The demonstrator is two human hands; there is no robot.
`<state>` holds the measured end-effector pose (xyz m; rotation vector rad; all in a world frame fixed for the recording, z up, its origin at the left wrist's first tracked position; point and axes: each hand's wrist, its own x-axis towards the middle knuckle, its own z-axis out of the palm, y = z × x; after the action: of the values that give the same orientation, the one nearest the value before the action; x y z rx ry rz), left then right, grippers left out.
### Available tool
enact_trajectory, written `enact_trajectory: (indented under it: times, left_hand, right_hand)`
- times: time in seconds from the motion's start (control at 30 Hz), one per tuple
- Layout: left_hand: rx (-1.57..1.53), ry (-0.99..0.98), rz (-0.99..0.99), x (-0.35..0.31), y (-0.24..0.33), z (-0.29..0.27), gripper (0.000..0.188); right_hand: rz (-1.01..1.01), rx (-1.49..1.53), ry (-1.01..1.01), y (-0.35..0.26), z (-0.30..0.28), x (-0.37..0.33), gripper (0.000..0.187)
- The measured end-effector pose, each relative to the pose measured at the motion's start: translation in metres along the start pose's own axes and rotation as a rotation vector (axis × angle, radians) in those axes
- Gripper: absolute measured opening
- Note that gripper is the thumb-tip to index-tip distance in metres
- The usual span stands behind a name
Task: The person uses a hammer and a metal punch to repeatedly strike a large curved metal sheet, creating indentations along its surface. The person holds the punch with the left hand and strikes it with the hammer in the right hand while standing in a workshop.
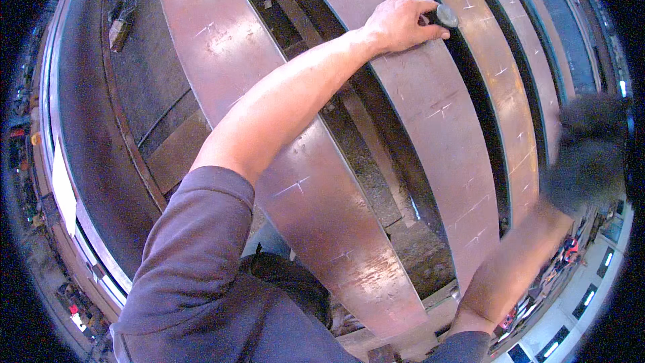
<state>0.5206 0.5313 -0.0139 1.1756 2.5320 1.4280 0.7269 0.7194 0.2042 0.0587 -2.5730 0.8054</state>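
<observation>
My left hand [405,25] reaches out over a long brown steel plate [430,107], its heel near the plate's surface. Thumb and fingers pinch a short dark tool with a round grey end [447,16], at the plate's right edge by a dark gap; its lower part is hidden. My right hand [584,175] is raised at the far right and smeared by motion. It looks dark, as if gloved, and its fingers cannot be made out. A blurred dark shape [591,117] stands just beyond it; I cannot tell what it is.
Several long steel plates run side by side with dark gaps between them. White cross marks dot the near plate [302,181] and the yellowish plate [504,81]. A curved dark beam [101,128] borders the left, with a small brown block [119,35] on the floor beside it.
</observation>
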Motion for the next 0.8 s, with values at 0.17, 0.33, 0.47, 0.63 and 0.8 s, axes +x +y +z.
enact_trajectory:
  times: [0.17,0.33,0.47,0.63,0.8]
  left_hand:
    - [-0.160,0.003,-0.086,0.003,-0.022,-0.006,0.051]
    - [-0.323,0.131,-0.185,0.009,-0.015,-0.014,0.049]
    - [-0.649,0.196,-0.225,0.004,-0.014,-0.022,0.036]
    - [-0.659,0.249,-0.256,-0.013,-0.016,-0.050,0.042]
    - [-0.478,0.188,-0.184,-0.060,0.010,-0.077,0.040]
  right_hand:
    - [0.779,0.176,-0.192,-0.001,0.130,-0.044,0.025]
    - [1.087,0.445,0.003,0.000,0.141,-0.115,0.023]
    - [1.125,0.424,0.080,0.004,0.155,-0.148,0.022]
    - [1.136,0.595,0.124,-0.006,0.157,-0.139,0.019]
    - [1.060,0.621,0.114,-0.006,0.160,-0.144,0.020]
